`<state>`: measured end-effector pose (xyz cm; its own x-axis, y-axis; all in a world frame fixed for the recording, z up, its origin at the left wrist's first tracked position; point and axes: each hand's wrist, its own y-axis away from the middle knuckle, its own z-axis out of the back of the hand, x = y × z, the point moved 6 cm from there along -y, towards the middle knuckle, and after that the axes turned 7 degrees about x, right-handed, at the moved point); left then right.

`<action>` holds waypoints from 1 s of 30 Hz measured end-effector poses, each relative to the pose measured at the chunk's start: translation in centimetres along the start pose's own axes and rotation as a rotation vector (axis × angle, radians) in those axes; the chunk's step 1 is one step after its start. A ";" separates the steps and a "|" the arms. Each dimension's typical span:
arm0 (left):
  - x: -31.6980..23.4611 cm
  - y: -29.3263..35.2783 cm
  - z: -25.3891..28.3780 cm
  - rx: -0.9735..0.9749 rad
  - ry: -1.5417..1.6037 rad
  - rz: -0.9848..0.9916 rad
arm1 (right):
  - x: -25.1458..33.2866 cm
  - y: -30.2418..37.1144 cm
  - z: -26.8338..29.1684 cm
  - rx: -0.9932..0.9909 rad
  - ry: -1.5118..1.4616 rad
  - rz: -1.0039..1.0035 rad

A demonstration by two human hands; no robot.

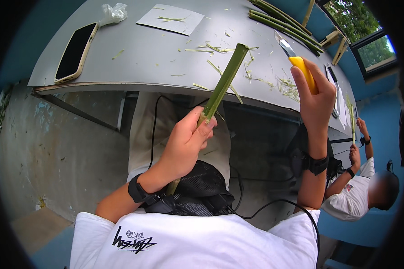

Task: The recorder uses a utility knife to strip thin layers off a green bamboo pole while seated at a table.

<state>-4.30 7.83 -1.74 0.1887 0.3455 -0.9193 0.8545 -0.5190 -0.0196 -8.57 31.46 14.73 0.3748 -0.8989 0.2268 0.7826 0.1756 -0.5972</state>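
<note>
My left hand (189, 136) is closed around a green bamboo stalk (226, 80), gripping it near a pale joint. The stalk slants up and to the right, its upper end over the table's near edge. Its lower end shows below my left wrist. In my right hand (316, 96), raised at the right, is a utility knife (301, 71) with a yellow handle, its blade pointing up and to the left. The blade is apart from the stalk.
Thin green shavings (288, 87) lie scattered on the grey table (134, 58). A phone (77, 51), a crumpled plastic bag (113, 13) and a white sheet (170, 19) are at the left and back. Green stalks (285, 27) lie back right. A co-worker (352, 197) holds another stalk at right.
</note>
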 end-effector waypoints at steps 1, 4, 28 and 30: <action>0.0 0.0 0.1 -0.003 0.014 0.008 | 0.3 0.2 -0.5 0.056 -0.071 -0.036; -0.1 0.0 0.1 -0.003 0.041 0.021 | 3.0 0.7 -1.7 0.169 -0.192 0.020; 0.6 0.2 0.5 -0.022 -0.161 0.118 | 8.3 1.8 -6.5 0.362 -0.116 0.540; 0.6 0.3 0.4 0.002 -0.142 0.153 | 8.2 1.7 -6.4 0.360 -0.147 0.536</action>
<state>-4.20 7.55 -2.43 0.2461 0.1486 -0.9578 0.8200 -0.5587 0.1241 -7.38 21.85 10.63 0.8025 -0.5902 0.0882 0.5769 0.7294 -0.3676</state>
